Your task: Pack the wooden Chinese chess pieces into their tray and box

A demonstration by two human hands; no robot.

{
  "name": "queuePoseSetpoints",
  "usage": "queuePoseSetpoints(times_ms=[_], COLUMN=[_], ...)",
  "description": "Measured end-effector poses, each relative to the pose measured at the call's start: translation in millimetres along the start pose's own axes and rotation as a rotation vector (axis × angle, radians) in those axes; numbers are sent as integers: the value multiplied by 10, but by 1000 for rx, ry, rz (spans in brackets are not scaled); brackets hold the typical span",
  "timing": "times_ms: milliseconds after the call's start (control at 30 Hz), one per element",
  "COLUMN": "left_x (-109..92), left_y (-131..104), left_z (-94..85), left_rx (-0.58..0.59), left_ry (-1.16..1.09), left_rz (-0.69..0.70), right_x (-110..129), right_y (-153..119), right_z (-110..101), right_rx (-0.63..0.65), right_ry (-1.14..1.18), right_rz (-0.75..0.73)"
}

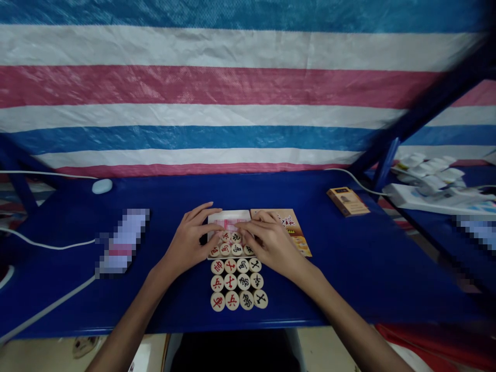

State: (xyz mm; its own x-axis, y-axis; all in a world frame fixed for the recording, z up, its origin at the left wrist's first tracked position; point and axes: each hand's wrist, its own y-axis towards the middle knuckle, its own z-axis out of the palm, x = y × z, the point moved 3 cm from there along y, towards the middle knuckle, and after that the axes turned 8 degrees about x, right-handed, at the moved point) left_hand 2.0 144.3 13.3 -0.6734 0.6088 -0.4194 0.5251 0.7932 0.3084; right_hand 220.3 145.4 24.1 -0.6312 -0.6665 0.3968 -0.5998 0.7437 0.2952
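Note:
Between my hands lies a white tray (240, 214) with several round xiangqi pieces (236, 249) and a pink-and-white paper in it. My left hand (192, 235) is at the tray's left side, thumb and fingers closed round something I cannot make out. At the right side my right hand (267, 237) has its fingers bent together over pieces, and what they grip is hidden. Several more pieces (231, 282), red characters on the left and black on the right, stand in rows in front of the tray. A brown printed box lid (301, 235) lies partly under my right hand.
The blue table (174, 305) also bears a phone (124, 243) at left, a white rounded object (102, 186) with a cable, and a small brown box (349, 201) at back right. A white power strip (434, 199) is at far right. Behind hangs a striped sheet (217, 88).

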Motion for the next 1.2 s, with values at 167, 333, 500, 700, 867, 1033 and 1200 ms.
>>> queuePoseSetpoints(times_ms=[167, 333, 500, 700, 867, 1033, 1200], left_x=[-6, 147, 238, 240, 232, 219, 215], left_y=[15, -17, -35, -17, -9, -10, 7], left_z=[-60, -34, 74, 91, 75, 72, 16], left_rx=[-93, -121, -59, -45, -41, -43, -87], left_ry=[25, 66, -39, -83, -96, -101, -117], left_rz=[-46, -339, -380, -382, -394, -404, -413], right_x=[-2, -85, -114, -105, -118, -107, -70], right_y=[-1, -9, -18, -13, -17, -21, -11], right_z=[-33, 5, 105, 141, 146, 116, -11], right_rx=[-45, -137, -105, -75, -81, -103, -190], right_ry=[17, -3, -8, -2, 12, 76, 132], right_rz=[38, 132, 144, 142, 122, 118, 110])
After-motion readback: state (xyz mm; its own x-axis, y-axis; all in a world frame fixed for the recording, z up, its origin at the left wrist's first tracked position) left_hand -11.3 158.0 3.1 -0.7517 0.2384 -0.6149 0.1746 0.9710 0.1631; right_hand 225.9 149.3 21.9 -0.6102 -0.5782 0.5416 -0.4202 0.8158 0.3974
